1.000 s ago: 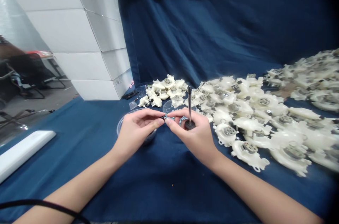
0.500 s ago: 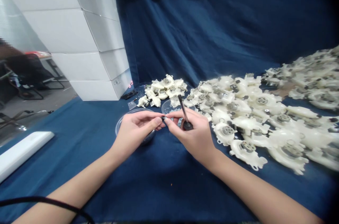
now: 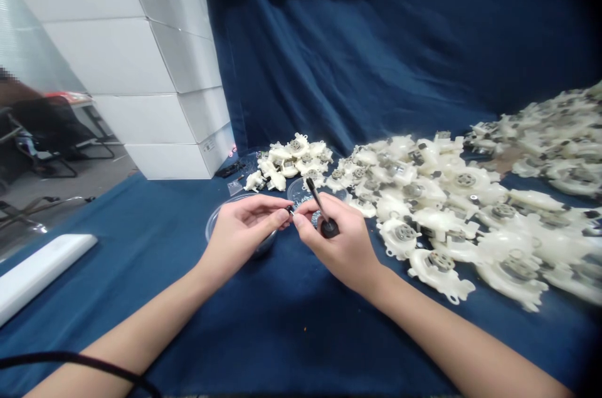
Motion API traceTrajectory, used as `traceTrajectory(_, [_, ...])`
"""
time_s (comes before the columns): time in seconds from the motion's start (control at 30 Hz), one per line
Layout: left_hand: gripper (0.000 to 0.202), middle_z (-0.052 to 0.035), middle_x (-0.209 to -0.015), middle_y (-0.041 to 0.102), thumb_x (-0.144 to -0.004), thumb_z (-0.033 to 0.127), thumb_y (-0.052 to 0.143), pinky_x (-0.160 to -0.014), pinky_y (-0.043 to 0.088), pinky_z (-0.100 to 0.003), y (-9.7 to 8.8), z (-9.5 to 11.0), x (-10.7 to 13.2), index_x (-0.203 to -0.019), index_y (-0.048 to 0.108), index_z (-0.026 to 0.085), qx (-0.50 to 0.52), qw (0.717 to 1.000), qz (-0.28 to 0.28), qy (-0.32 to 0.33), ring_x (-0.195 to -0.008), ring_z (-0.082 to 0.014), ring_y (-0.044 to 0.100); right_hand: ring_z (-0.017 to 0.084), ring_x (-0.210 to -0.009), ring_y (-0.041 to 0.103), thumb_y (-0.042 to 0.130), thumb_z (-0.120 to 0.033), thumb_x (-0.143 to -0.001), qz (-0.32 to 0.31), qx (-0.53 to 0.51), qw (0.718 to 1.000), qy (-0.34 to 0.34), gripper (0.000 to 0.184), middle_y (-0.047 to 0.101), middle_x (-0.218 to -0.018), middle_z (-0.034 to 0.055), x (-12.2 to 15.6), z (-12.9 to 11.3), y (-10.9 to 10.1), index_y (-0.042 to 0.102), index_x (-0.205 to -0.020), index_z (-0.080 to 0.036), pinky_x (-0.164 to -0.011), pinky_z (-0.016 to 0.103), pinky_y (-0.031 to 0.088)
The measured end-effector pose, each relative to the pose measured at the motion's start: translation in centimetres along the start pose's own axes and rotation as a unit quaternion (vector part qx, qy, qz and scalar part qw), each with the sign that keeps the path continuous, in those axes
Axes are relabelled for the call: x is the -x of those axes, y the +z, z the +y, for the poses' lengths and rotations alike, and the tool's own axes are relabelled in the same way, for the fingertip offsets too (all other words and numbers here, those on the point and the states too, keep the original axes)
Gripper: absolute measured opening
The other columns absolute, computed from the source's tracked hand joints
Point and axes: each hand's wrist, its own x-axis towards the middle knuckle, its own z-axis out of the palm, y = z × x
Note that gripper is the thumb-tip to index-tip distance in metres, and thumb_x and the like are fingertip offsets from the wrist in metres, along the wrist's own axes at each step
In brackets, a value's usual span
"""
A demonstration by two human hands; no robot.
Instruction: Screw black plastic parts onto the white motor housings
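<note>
My left hand (image 3: pixel 249 222) pinches a small black part (image 3: pixel 290 209) between thumb and fingertips. A tiny shiny piece, perhaps a screw, shows where the fingertips of both hands nearly meet. My right hand (image 3: pixel 343 235) is closed around what looks like a black screwdriver (image 3: pixel 320 204), its thin end tilted up and its round dark end against the hand. Behind the left hand stands a clear bowl (image 3: pixel 211 222), its contents mostly hidden. Beyond the right hand a clear dish (image 3: pixel 295 188) contains small silvery screws.
Cream plastic housings with grey discs (image 3: pixel 433 216) are heaped across the right. A smaller pile of them (image 3: pixel 286 163) lies at the back. White boxes (image 3: pixel 155 116) are stacked at the left, near a white bar (image 3: pixel 42 272). A black cable (image 3: pixel 79 357) crosses the left forearm.
My right hand has shifted slightly left and its fingertips have come away a little from the black part. The screwdriver has moved left with it. The left hand is nearly still.
</note>
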Motion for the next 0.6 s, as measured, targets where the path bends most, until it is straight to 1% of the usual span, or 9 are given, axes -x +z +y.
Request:
traceTrajectory(0.1, [0.022,-0.0021,-0.092,0.081,-0.078,0.031,0.085,-0.079,0.061,-0.015,-0.01,-0.03,-0.05,-0.099,0.081,0.024,0.0,1.0,-0.003,0.004,-0.085,-0.0131,0.075,0.01,-0.072,0.057,0.062,-0.025,-0.093,-0.001,-0.005,1.0,0.012,0.009,0.064,-0.078,-0.0015,0.03,0.07,0.01,0.069,-0.088,-0.02,-0.073,0.024,0.047])
traceTrajectory(0.27, [0.022,-0.0033,-0.095,0.081,-0.077,0.031,0.085,-0.082,0.061,-0.018,0.0,0.0,0.01,-0.097,0.081,0.022,-0.021,1.0,0.004,0.011,-0.088,-0.0153,0.076,0.009,-0.073,0.057,0.061,-0.025,-0.094,-0.012,-0.016,1.0,0.023,0.011,0.063,-0.079,-0.0018,-0.07,0.12,0.07,0.068,-0.087,-0.019,-0.073,0.022,0.045])
traceTrajectory(0.47, [0.02,-0.0002,-0.096,0.08,-0.075,0.027,0.087,-0.084,0.06,-0.013,-0.08,-0.19,0.0,-0.094,0.082,0.025,-0.02,0.999,0.01,0.034,-0.091,-0.0127,0.075,0.009,-0.075,0.058,0.061,-0.026,-0.095,-0.013,-0.031,0.999,0.043,0.012,0.064,-0.08,-0.0019,-0.06,0.1,0.1,0.069,-0.089,-0.019,-0.075,0.022,0.045])
traceTrajectory(0.6, [0.018,0.0002,-0.097,0.08,-0.075,0.027,0.087,-0.084,0.06,-0.012,-0.08,-0.33,-0.1,-0.093,0.082,0.026,-0.02,0.999,0.012,0.044,-0.091,-0.0118,0.075,0.009,-0.077,0.06,0.061,-0.028,-0.095,-0.016,-0.049,0.997,0.057,0.013,0.066,-0.083,-0.0017,-0.03,0.11,0.14,0.07,-0.091,-0.019,-0.076,0.022,0.046])
